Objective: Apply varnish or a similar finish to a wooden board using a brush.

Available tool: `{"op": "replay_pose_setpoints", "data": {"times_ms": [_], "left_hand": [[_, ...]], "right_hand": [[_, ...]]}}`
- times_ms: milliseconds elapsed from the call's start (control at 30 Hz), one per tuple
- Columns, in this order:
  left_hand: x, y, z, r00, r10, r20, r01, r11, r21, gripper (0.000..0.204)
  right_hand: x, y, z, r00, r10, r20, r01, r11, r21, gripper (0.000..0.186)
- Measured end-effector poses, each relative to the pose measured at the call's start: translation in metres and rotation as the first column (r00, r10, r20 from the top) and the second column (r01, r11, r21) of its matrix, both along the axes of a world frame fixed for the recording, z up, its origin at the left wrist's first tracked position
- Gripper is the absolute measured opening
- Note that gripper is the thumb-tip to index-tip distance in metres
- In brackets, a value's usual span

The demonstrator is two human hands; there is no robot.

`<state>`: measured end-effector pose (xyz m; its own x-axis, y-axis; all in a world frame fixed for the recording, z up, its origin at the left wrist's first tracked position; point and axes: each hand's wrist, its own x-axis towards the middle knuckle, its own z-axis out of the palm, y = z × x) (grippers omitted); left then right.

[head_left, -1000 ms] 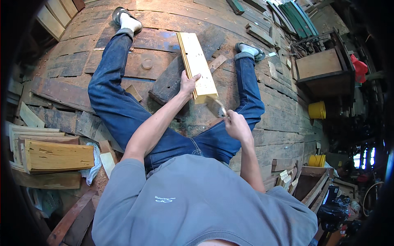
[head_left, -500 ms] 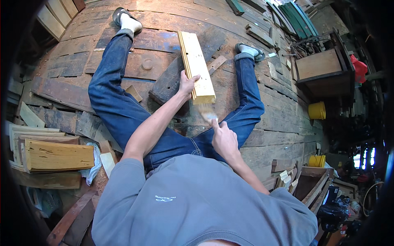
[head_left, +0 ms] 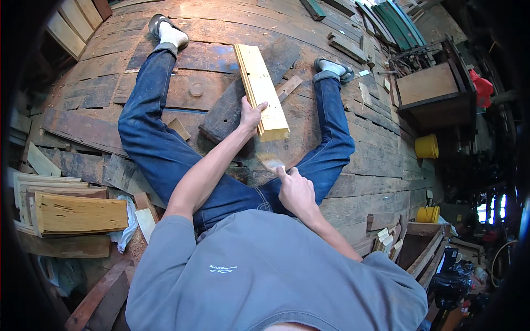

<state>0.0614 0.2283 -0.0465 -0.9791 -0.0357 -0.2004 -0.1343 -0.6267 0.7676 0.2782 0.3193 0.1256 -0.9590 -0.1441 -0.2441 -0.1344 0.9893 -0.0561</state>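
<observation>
My left hand (head_left: 251,115) grips a pale yellow, grooved length of wood (head_left: 261,85) by its side, with its far part over a dark, weathered block (head_left: 214,123) lying at an angle on the floor. My right hand (head_left: 296,190) is closed on the handle of a brush (head_left: 271,163), whose pale bristles are blurred and point up-left, just below the yellow wood's near end and apart from it. A small wooden strip (head_left: 291,86) lies beside the block.
My outstretched legs (head_left: 144,127) frame the work on the plank floor (head_left: 370,165). Stacked boards (head_left: 83,212) and a white cloth lie at left. At right are a dark cabinet (head_left: 428,85), yellow buckets (head_left: 426,146) and a wooden box (head_left: 419,248); green boards (head_left: 397,25) lie beyond.
My right hand with the brush has moved left and downward, from beside the wood's near end to below it. My left hand still grips the wood, which has shifted very slightly.
</observation>
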Motion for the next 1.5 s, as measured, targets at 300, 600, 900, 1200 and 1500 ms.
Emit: {"op": "replay_pose_setpoints", "data": {"times_ms": [300,600,900,1200,1500], "left_hand": [[0.0,-0.002,0.005,1.0,-0.02,-0.004,0.021,1.0,0.018,0.047],[-0.001,-0.009,0.005,0.999,-0.048,-0.004,0.048,0.999,0.015,0.051],[-0.009,-0.022,0.014,0.989,-0.149,-0.017,0.15,0.978,0.147,0.047],[-0.011,-0.02,0.007,0.995,-0.068,0.079,0.06,0.993,0.099,0.04],[-0.003,-0.026,0.019,0.99,-0.126,0.06,0.116,0.983,0.144,0.048]], "right_hand": [[-0.009,0.013,0.01,0.993,-0.042,-0.108,0.043,0.999,0.007,0.046],[-0.02,0.037,0.013,0.974,-0.123,-0.19,0.106,0.99,-0.096,0.043],[-0.014,0.048,0.021,0.985,-0.077,-0.151,0.063,0.993,-0.095,0.045],[-0.021,0.054,0.023,0.933,-0.108,-0.343,0.034,0.976,-0.217,0.042],[-0.015,0.044,0.025,0.975,-0.115,-0.192,0.084,0.983,-0.161,0.038]]}}
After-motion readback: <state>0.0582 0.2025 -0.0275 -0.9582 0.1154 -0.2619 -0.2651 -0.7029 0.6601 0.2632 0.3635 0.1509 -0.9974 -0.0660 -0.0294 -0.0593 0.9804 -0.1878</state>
